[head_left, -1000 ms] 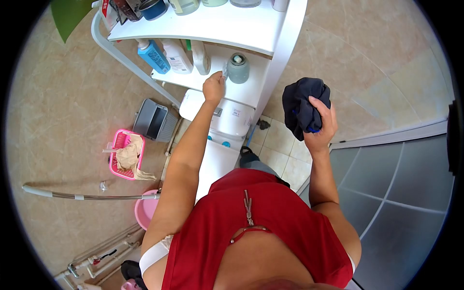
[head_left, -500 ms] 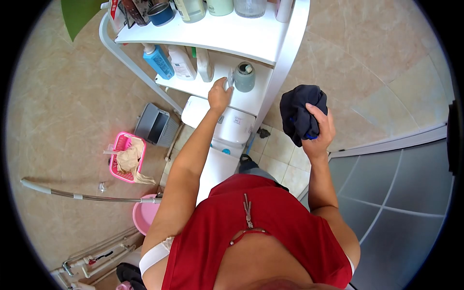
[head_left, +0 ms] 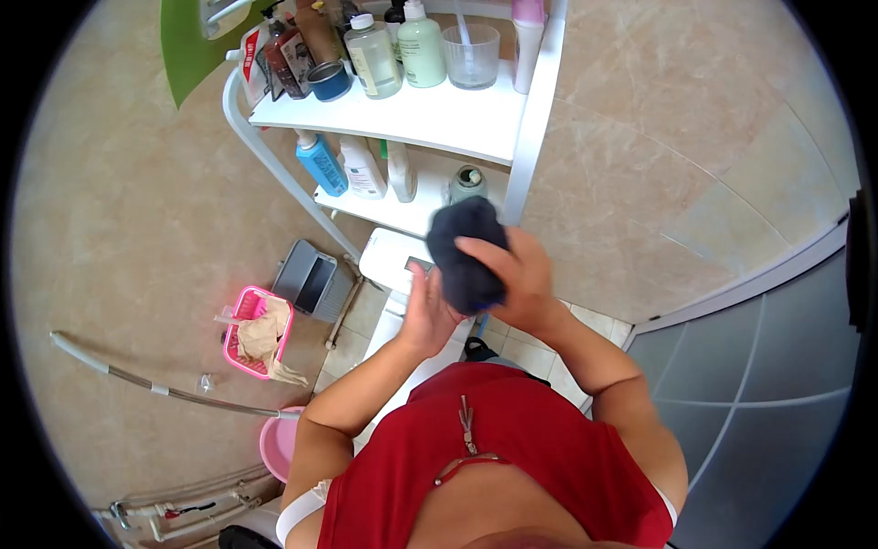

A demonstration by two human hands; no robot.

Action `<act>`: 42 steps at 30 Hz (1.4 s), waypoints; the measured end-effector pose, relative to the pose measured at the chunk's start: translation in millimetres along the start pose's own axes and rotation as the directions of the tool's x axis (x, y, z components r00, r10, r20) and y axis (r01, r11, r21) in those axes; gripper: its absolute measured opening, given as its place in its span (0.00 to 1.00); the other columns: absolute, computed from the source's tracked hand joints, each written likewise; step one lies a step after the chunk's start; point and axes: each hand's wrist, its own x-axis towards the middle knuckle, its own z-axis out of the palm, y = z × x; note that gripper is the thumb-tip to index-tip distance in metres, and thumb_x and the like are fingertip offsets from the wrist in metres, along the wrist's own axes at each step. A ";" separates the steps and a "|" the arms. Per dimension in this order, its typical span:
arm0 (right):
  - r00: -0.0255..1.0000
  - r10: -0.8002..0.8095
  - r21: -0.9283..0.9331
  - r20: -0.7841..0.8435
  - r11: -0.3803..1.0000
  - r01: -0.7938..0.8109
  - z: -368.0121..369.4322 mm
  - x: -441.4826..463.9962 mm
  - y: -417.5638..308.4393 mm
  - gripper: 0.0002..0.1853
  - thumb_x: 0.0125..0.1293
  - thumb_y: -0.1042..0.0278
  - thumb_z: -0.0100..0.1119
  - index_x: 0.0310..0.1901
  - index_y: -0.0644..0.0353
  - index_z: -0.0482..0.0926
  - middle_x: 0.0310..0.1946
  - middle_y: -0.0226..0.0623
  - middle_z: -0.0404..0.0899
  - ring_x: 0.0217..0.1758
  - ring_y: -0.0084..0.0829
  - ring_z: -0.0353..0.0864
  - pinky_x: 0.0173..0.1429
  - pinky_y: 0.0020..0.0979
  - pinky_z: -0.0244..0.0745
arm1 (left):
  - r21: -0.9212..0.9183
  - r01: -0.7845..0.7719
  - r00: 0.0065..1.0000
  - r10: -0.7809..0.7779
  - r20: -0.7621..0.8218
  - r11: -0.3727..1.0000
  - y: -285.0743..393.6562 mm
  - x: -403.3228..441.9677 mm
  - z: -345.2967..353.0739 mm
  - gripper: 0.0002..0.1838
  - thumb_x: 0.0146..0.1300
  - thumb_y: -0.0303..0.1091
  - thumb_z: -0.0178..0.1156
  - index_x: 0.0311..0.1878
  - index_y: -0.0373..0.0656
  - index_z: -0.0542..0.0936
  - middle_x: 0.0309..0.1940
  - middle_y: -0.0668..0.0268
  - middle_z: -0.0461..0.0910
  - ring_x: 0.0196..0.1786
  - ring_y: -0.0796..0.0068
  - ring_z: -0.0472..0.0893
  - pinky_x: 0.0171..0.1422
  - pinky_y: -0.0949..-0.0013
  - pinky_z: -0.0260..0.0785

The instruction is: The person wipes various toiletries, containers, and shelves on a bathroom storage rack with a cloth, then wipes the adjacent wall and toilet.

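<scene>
A bunched dark cloth (head_left: 465, 261), almost black with a hint of blue at its lower edge, is in front of my chest, below the lower shelf. My right hand (head_left: 523, 284) grips it from the right, fingers across its front. My left hand (head_left: 428, 313) is at the cloth's lower left, thumb stretched upward and palm turned toward it. Its other fingers are partly hidden by the cloth, and I cannot tell if they touch it. Just above the cloth, a grey-green jar (head_left: 469, 183) stands on the lower shelf, its lower part covered.
The white shelf rack (head_left: 393, 117) carries several bottles and a clear cup (head_left: 471, 59). Beneath it is a white toilet tank (head_left: 389, 254). On the left are a grey bin (head_left: 315, 282), a pink basket (head_left: 245, 343) and a pink basin (head_left: 279, 446). A frosted door (head_left: 759, 403) is at right.
My left hand has come down from the lower shelf, away from a small clear object there. My right hand has carried the dark cloth leftward to it. The view has tilted upward.
</scene>
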 end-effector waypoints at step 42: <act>0.862 -0.401 -0.272 -0.309 0.906 0.324 135.4 179.6 4.1 0.29 0.54 0.78 0.57 0.60 0.45 0.76 0.47 0.43 0.71 0.52 0.44 0.73 0.54 0.42 0.73 | -0.402 -0.546 0.784 0.278 -0.555 0.735 -6.2 -168.9 -191.4 0.28 0.60 0.43 0.58 0.63 0.45 0.74 0.62 0.56 0.74 0.65 0.53 0.72 0.75 0.49 0.58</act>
